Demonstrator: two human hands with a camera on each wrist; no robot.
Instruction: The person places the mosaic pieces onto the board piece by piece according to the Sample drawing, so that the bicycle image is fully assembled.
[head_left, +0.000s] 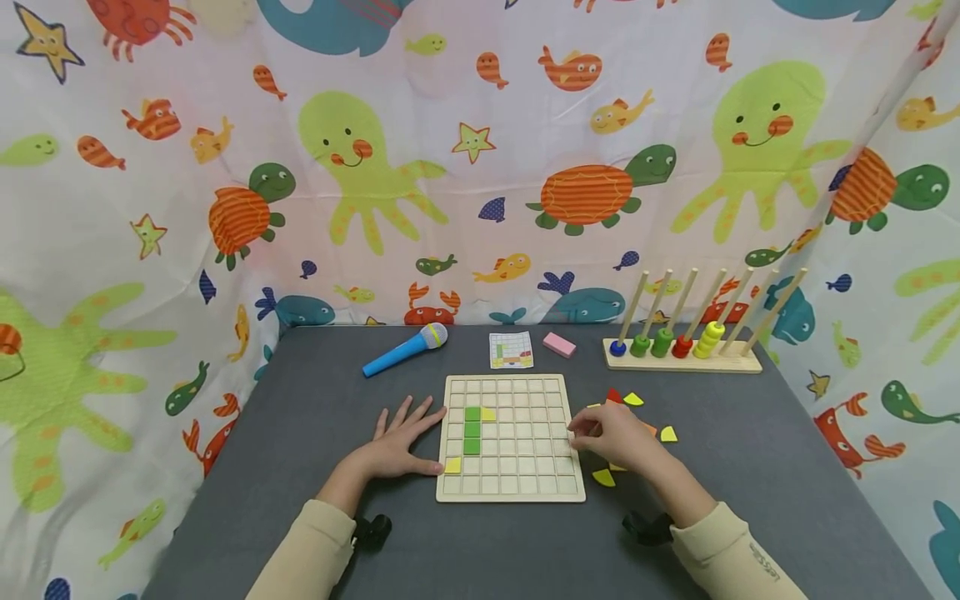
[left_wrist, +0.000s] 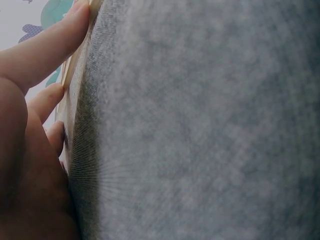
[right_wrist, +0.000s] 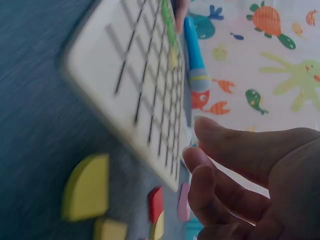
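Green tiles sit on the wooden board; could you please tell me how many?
3, in one column of the board: the top green tile left of a yellow tile, the middle green tile and bottom green tile below.

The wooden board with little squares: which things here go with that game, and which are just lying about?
Part of the job:
the wooden board
the green squares and yellow squares on it
the loose pieces near the right hand
probably the card, which shows a coloured grid too

Just lying about, it seems:
the blue microphone
the pink block
the peg stand
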